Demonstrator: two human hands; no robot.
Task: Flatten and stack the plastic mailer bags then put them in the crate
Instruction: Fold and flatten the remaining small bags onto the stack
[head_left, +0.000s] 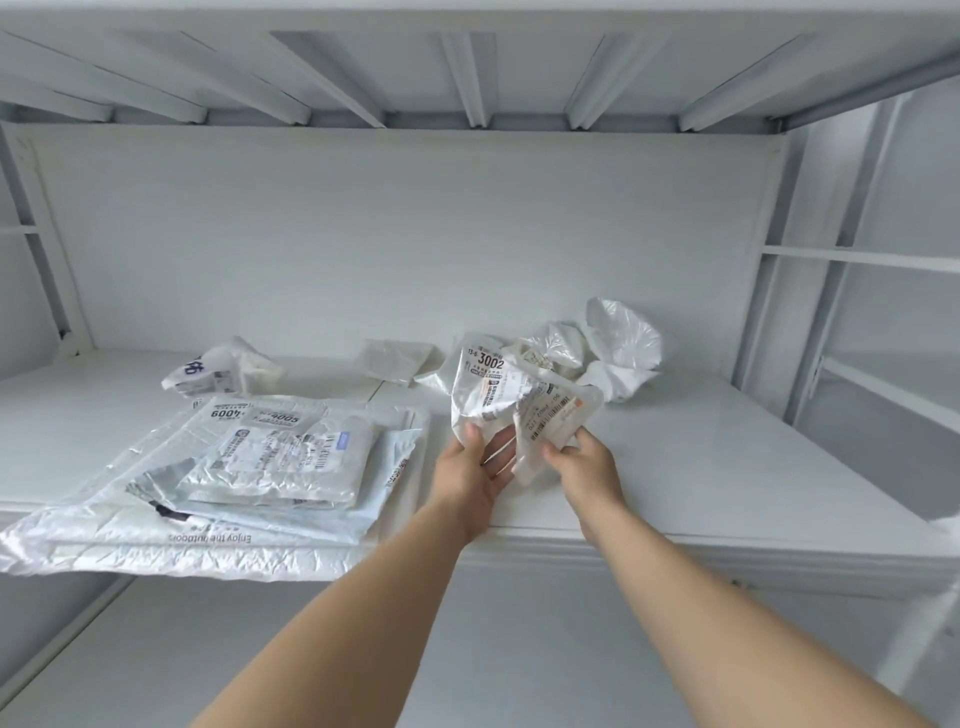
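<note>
A white shelf (727, 467) in a white metal rack carried everything. At the left lay the stack (270, 467) of flattened bags, its front edge overhanging, one crumpled bag (223, 371) behind it. Right of the stack, the left hand (475, 467) pinched the lower edge of a crumpled mailer (511, 400) and the right hand (584, 462) gripped its other corner, hands close together. It looked light, limp and slippery, best pulled by opposite edges. A heap of bags (618, 348) sat behind; no crate showed
</note>
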